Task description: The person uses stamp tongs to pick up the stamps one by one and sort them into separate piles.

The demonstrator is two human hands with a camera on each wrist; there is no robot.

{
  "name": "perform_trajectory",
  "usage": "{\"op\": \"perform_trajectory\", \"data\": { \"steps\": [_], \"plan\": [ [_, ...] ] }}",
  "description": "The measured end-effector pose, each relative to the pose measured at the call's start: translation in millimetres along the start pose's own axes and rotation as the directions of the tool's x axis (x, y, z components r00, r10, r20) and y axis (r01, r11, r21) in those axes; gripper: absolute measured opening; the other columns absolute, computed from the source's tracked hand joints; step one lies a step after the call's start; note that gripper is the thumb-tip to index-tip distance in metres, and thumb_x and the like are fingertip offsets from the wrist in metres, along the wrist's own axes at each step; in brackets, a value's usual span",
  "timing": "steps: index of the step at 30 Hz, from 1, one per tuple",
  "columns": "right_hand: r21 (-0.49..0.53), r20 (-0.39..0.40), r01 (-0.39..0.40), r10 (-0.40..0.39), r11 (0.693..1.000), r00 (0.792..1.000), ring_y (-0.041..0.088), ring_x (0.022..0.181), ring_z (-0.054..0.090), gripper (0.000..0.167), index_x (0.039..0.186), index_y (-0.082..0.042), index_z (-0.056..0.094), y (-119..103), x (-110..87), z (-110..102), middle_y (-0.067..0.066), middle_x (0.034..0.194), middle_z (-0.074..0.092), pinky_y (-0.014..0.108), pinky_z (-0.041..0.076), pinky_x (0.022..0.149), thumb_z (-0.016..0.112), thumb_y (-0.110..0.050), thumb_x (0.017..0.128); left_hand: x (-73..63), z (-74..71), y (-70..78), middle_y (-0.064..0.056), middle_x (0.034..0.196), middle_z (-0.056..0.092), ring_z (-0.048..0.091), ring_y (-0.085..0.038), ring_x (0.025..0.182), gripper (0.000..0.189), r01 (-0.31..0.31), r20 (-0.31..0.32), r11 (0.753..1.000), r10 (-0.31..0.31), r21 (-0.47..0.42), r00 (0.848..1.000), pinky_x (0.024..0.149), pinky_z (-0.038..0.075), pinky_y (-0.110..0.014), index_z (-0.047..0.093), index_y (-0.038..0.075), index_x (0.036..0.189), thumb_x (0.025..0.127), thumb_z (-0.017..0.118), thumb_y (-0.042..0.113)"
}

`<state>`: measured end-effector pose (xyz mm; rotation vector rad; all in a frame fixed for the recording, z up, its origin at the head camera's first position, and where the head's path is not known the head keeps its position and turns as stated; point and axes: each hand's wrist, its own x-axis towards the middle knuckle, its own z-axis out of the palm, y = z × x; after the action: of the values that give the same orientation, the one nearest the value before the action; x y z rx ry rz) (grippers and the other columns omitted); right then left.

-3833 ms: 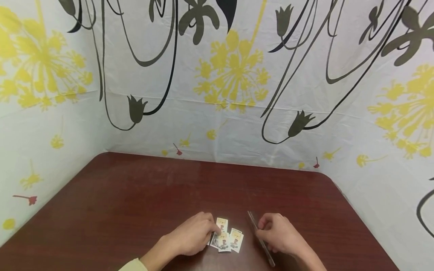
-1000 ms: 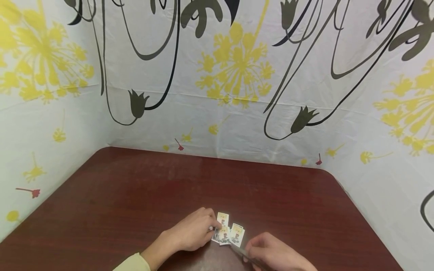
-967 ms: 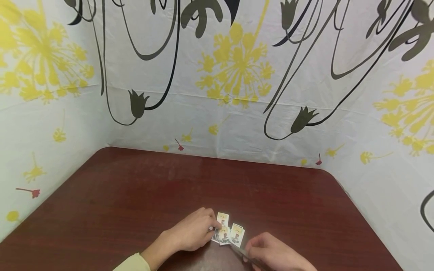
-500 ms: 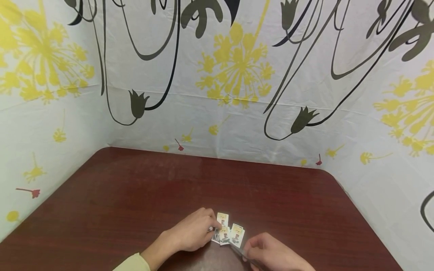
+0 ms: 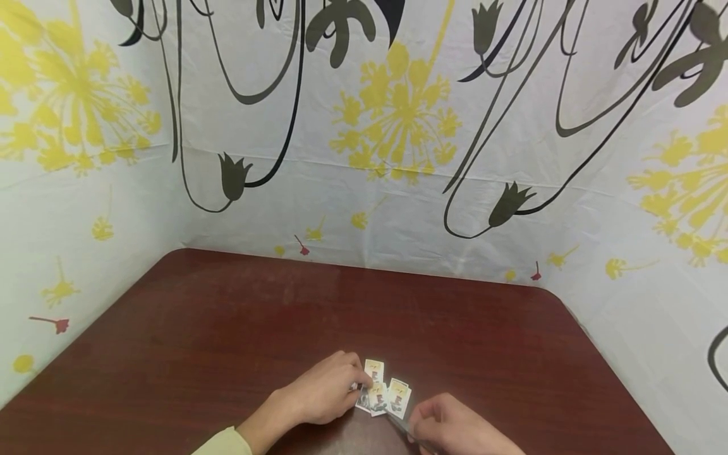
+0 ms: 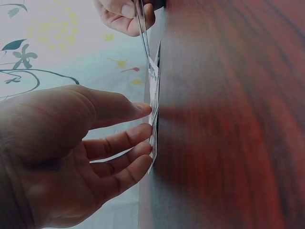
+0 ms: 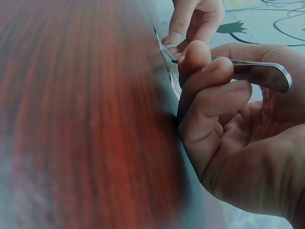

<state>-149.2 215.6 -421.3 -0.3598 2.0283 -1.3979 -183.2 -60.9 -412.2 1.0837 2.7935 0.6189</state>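
Observation:
Several small printed paper cards, stamp-sized with yellow and grey pictures, overlap in a group low in the head view. Among them are a front card (image 5: 378, 393), a right card (image 5: 400, 393) and an upper card (image 5: 374, 366). My left hand (image 5: 321, 393) rests its fingertips on the left side of the group, hiding part of it. My right hand (image 5: 457, 428) pinches metal tweezers (image 5: 401, 426), whose tips meet the lower edge of the front card. In the right wrist view the bent back end of the tweezers (image 7: 267, 74) sticks out behind the curled fingers.
The cards lie on a dark red-brown wooden table (image 5: 273, 303) with rounded far corners. A white sheet (image 5: 318, 208) printed with yellow flowers and grey vines stands behind the table and along both sides.
Since the earliest frame, my right hand has swung the tweezers left, bringing their tips from the table's right side to the front card. My left hand stays on the cards.

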Motion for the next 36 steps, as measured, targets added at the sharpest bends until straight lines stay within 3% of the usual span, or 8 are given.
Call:
{"op": "perform_trajectory", "data": {
  "steps": [10, 18, 26, 36],
  "plan": [
    [-0.009, -0.007, 0.018, -0.018, 1.000, 1.000, 0.005, 0.051, 0.041, 0.026, 0.089, 0.016, 0.063, -0.1, 0.4, 0.3, -0.006, 0.061, 0.052, 0.023, 0.030, 0.046, 0.058, -0.010, 0.090, -0.1, 0.6, -0.1, 0.006, 0.111, 0.068, 0.054, -0.006, 0.096, 0.029, -0.006, -0.012, 1.000, 0.006, 0.019, 1.000, 0.085, 0.048, -0.024, 0.078, 0.018, 0.125, 0.098, 0.070, 0.014],
    [0.004, -0.014, -0.012, 0.012, 1.000, 1.000, 0.005, 0.051, 0.041, 0.027, 0.094, 0.016, 0.065, -2.0, 0.2, -0.7, -0.006, 0.060, 0.052, 0.023, 0.031, 0.047, 0.058, -0.010, 0.091, -0.2, 0.4, -0.6, 0.004, 0.113, 0.068, 0.057, -0.007, 0.100, 0.030, -0.010, -0.004, 0.999, 0.010, 0.037, 1.000, 0.089, 0.050, -0.025, 0.077, 0.016, 0.127, 0.098, 0.069, 0.013],
    [0.004, -0.021, -0.010, 0.010, 1.000, 1.000, 0.006, 0.051, 0.041, 0.026, 0.093, 0.015, 0.066, -3.2, -1.1, -1.7, -0.006, 0.059, 0.051, 0.023, 0.031, 0.047, 0.058, -0.009, 0.090, -0.6, 0.2, 0.1, 0.005, 0.111, 0.067, 0.054, -0.006, 0.096, 0.030, 0.001, -0.011, 0.999, 0.000, 0.032, 1.000, 0.085, 0.048, -0.024, 0.077, 0.016, 0.127, 0.098, 0.070, 0.012],
    [-0.017, -0.041, -0.011, 0.010, 1.000, 0.999, 0.005, 0.050, 0.042, 0.023, 0.093, 0.011, 0.069, -2.8, -3.2, -5.1, -0.004, 0.059, 0.054, 0.023, 0.032, 0.047, 0.058, -0.009, 0.089, -0.7, 1.3, 1.9, 0.003, 0.120, 0.063, 0.058, -0.010, 0.107, 0.032, 0.009, -0.025, 0.999, -0.008, 0.046, 1.000, 0.091, 0.051, -0.026, 0.077, 0.019, 0.127, 0.096, 0.072, 0.012]
  ]
}}
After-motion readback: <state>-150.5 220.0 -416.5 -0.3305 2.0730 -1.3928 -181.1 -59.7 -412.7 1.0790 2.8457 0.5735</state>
